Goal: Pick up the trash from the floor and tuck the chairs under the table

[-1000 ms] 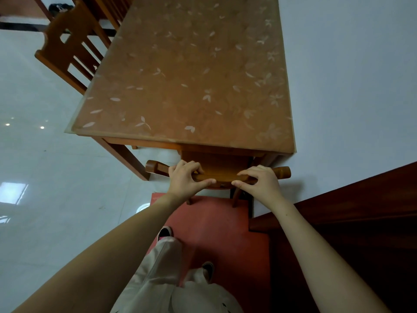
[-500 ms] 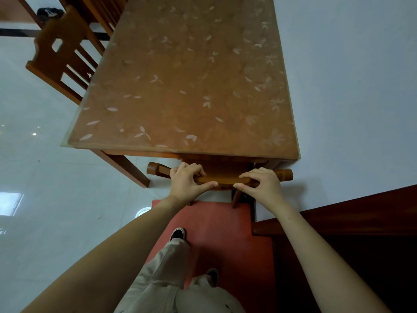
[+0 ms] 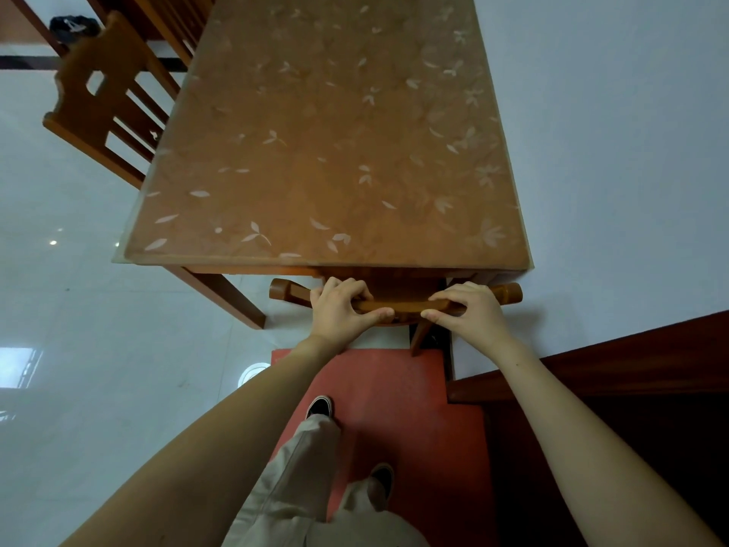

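Note:
A wooden chair stands at the near short end of the long wooden table, its seat hidden under the tabletop. Only its curved top rail and part of a back leg show. My left hand grips the rail left of centre, and my right hand grips it right of centre. A second wooden chair stands at the table's left side, its back close to the table edge. I see no trash on the floor.
The table runs along a white wall on its right. Under my feet lies a red mat. A dark wooden piece of furniture stands at my right. White glossy tiles spread to the left. Something dark lies far back left.
The chair's top rail has moved closer to the table edge with both hands on it, and I have stepped forward.

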Motion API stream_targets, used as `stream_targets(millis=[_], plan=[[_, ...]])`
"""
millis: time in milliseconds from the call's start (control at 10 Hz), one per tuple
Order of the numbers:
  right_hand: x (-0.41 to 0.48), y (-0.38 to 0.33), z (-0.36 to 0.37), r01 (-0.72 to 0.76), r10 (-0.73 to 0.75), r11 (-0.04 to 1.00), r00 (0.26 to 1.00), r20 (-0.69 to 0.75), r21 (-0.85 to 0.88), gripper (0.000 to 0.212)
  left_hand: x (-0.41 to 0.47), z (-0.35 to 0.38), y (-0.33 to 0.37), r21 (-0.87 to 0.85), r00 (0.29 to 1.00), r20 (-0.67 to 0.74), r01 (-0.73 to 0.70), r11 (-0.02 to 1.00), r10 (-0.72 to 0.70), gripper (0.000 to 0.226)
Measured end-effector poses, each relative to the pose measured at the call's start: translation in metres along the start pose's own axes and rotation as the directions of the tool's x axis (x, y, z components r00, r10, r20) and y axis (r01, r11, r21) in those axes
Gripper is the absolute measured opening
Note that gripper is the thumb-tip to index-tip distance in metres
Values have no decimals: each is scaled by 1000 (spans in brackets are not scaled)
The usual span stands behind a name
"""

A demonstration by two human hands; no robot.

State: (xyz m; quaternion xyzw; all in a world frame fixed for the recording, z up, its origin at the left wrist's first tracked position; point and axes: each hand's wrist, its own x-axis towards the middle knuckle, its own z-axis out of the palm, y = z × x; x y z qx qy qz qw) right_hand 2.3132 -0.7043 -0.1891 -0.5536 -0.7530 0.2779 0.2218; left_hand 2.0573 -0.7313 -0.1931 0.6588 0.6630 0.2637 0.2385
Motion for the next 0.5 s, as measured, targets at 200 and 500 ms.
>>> stream_targets(millis=[200,500], plan=[[-7,-11,-2,-65,66,998,996,52,-20,42,-8,-7,1,41,999,25,-36,999,35,34],[-30,-41,-3,10,-20,996,993,-114,-86,40,-40,-46,7,118,971,63,-236,964,230,35]])
